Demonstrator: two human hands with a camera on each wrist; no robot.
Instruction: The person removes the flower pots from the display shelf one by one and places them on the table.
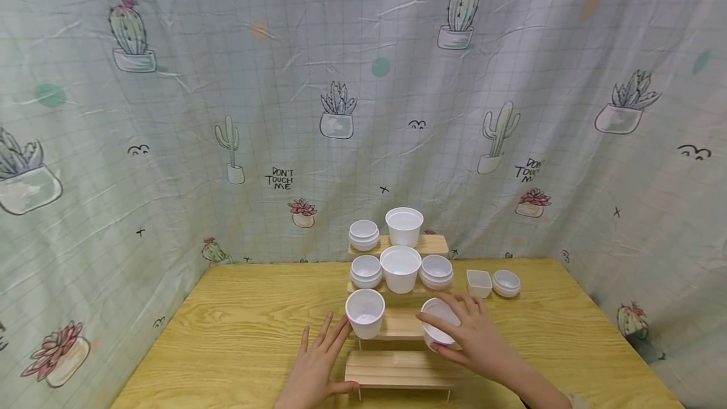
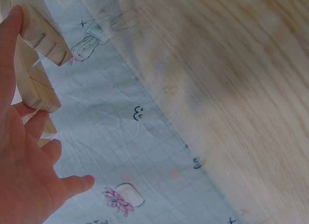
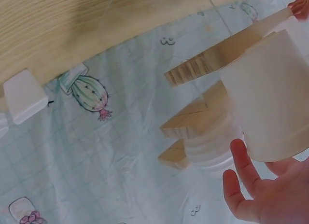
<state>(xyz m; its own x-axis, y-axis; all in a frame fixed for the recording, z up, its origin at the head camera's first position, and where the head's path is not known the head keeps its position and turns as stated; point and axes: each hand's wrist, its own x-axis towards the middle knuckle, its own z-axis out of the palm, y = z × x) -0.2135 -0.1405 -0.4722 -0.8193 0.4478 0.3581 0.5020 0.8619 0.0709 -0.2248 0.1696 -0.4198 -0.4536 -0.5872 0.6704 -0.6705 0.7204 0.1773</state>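
Note:
A stepped wooden rack (image 1: 403,368) carries white plastic containers. My right hand (image 1: 479,339) holds a white cup (image 1: 434,312) by its sides at the right end of the second step from the front; in the right wrist view that cup (image 3: 270,96) stands over the step. My left hand (image 1: 315,365) is spread at the rack's left side, its fingers mostly straight. In the left wrist view my left hand (image 2: 29,171) touches the ends of the wooden steps (image 2: 41,35). Close to its fingertips, another white cup (image 1: 365,315) stands on the second step's left end.
Upper steps bear two tall cups (image 1: 401,270) and several ribbed round bowls (image 1: 366,272). Right of the rack, a square white container (image 1: 479,283) and a round bowl (image 1: 506,283) sit on the wooden table (image 1: 255,308). A cactus-print curtain (image 1: 284,81) encloses the back and sides.

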